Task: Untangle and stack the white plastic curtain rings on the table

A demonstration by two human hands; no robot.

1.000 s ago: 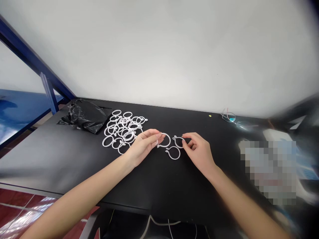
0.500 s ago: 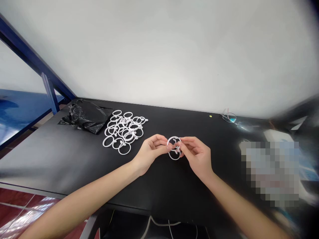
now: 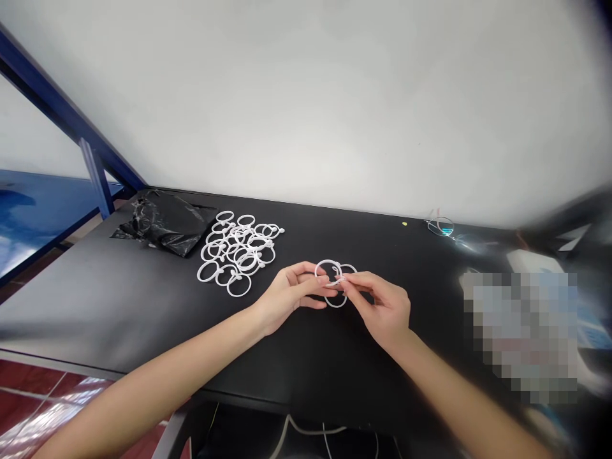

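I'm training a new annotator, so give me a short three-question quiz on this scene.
1. True or false: the left hand and the right hand both pinch the held white rings between them.
2. The loose ring pile on the table lies: A) left of the left hand, B) right of the right hand, C) under the wrists.
3. What dark thing lies just left of that pile?
Key: 1 true; 2 A; 3 a crumpled black plastic bag.
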